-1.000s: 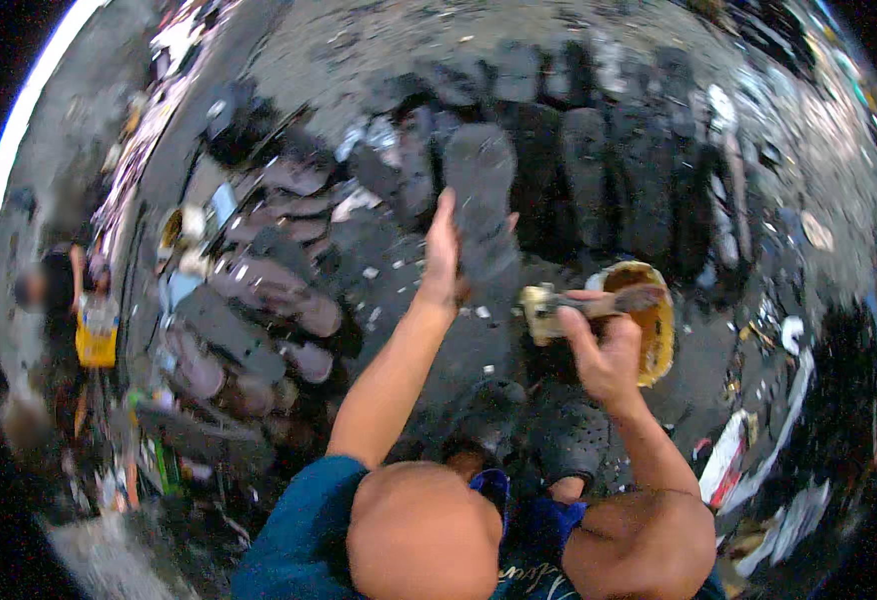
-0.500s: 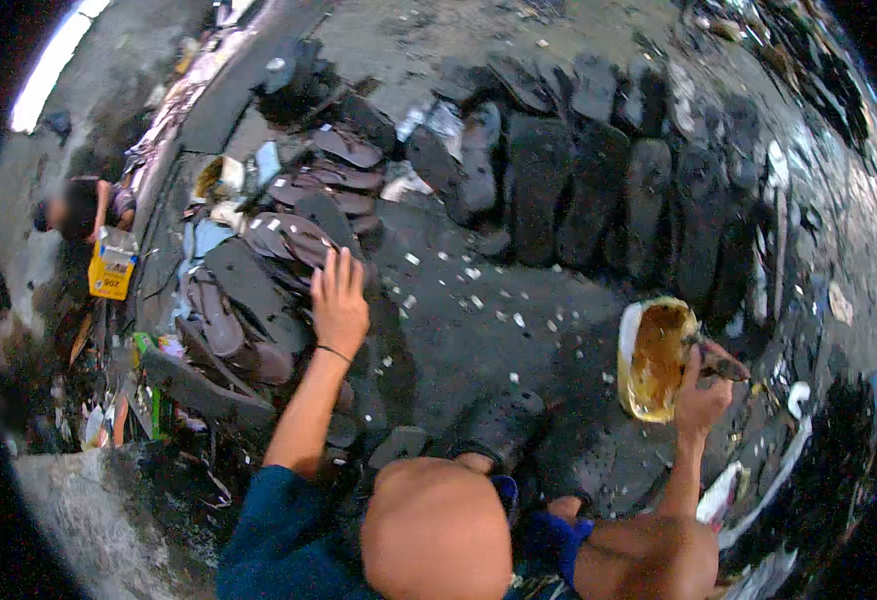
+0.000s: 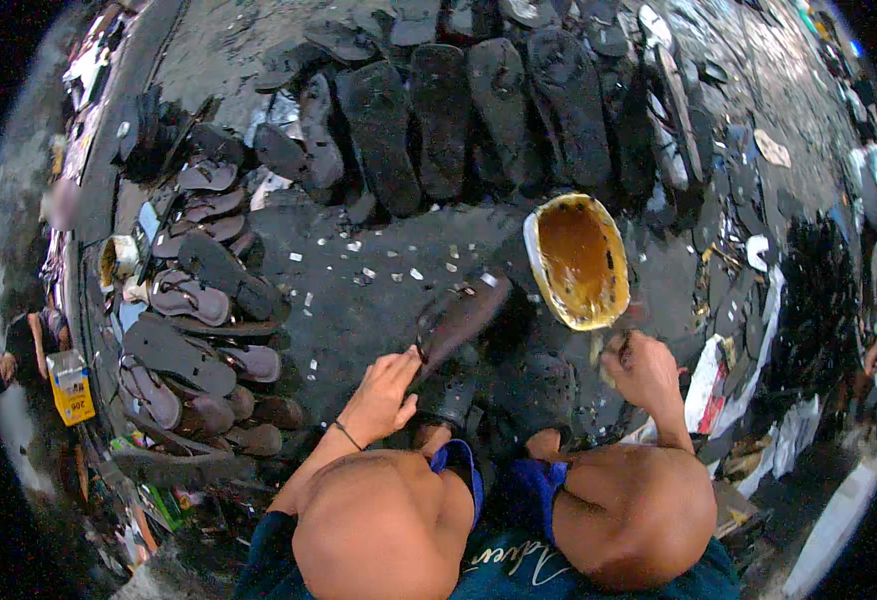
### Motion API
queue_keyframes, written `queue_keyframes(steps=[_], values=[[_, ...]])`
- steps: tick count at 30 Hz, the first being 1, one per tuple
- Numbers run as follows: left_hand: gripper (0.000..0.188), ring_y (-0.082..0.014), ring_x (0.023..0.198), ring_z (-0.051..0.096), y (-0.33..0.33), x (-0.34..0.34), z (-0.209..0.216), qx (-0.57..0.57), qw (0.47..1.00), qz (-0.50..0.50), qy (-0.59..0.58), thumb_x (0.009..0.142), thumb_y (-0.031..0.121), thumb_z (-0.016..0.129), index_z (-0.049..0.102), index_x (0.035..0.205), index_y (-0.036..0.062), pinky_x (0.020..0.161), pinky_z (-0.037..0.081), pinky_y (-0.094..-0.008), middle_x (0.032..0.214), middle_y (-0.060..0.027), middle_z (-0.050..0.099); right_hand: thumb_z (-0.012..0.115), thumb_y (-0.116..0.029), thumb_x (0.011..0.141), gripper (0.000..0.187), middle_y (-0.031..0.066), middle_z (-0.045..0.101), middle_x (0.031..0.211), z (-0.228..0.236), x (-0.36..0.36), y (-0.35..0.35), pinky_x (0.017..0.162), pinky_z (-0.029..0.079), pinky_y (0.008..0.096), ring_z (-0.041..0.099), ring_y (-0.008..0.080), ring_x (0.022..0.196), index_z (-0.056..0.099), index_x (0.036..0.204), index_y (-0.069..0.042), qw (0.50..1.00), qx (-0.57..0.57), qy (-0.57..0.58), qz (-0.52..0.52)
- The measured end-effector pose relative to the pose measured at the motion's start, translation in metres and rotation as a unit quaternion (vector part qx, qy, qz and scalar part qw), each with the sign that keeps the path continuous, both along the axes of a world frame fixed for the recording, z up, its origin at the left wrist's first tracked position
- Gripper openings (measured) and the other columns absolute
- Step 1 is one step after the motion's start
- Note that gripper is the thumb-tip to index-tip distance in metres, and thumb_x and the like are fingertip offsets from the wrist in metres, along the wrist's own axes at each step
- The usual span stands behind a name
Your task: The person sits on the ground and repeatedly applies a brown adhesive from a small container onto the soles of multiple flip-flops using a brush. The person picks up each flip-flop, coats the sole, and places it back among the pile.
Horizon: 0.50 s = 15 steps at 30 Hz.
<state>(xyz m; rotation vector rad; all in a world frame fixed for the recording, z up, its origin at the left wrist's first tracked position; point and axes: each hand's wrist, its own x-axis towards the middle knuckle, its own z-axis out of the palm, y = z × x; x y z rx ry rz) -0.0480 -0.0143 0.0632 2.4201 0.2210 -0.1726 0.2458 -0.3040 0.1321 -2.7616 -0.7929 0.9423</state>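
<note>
My left hand [image 3: 387, 388] grips the near end of a brown flip-flop [image 3: 464, 318], closed at its strap side. The flip-flop lies slanting, its far end pointing up and right, with a small pale tag on it. My right hand [image 3: 649, 375] is closed just below an open tub [image 3: 531, 255]. Its fingers hold something brush-like, blurred and partly hidden, so its kind is unclear. The tub has a pale, smeared rim and amber, glue-like stuff inside.
Dark soles and sandals [image 3: 444, 120] stand in a row across the far side. More flip-flops [image 3: 184, 355] are heaped at the left, near a yellow box [image 3: 69, 388]. Pale scraps dot the dark floor mat [image 3: 359, 310]. Litter lies at the right.
The view has swung right. My left hand has left the heap and now holds a flip-flop in the middle. My right hand has come lower, below the tub.
</note>
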Motion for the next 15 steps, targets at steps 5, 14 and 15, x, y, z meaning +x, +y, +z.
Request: queue_keyframes(steps=[5, 14, 15], values=[[0.069, -0.039, 0.12, 0.054, -0.014, 0.052, -0.014, -0.146, 0.98, 0.131, -0.025, 0.081, 0.033, 0.08, 0.056, 0.134, -0.0039, 0.105, 0.045, -0.0438, 0.128, -0.0244, 0.06, 0.075, -0.028, 0.089, 0.033, 0.0179, 0.074, 0.094, 0.01, -0.001, 0.027, 0.081, 0.056, 0.0406, 0.073, 0.032, 0.086, 0.069, 0.105, 0.0, 0.957, 0.219, 0.155, -0.108], [0.081, -0.0306, 0.118, 0.056, -0.02, 0.129, -0.011, -0.137, 0.975, 0.171, 0.04, 0.078, 0.043, 0.084, 0.055, 0.139, -0.0028, 0.101, 0.047, -0.0384, 0.126, -0.0229, 0.062, 0.076, -0.021, 0.091, 0.027, 0.009, 0.074, 0.099, 0.011, 0.004, 0.035, 0.086, 0.054, 0.0345, 0.07, 0.0188, 0.094, 0.068, 0.109, -0.004, 0.885, 0.386, 0.128, -0.228], [0.08, -0.0286, 0.12, 0.055, -0.021, 0.13, -0.021, -0.143, 0.977, 0.157, -0.004, 0.08, 0.042, 0.083, 0.054, 0.14, -0.003, 0.102, 0.046, -0.0374, 0.129, -0.0218, 0.062, 0.076, -0.021, 0.091, 0.027, 0.0092, 0.074, 0.099, 0.004, 0.002, 0.032, 0.085, 0.054, 0.0342, 0.07, 0.0184, 0.093, 0.068, 0.109, -0.003, 0.885, 0.394, 0.114, -0.22]])
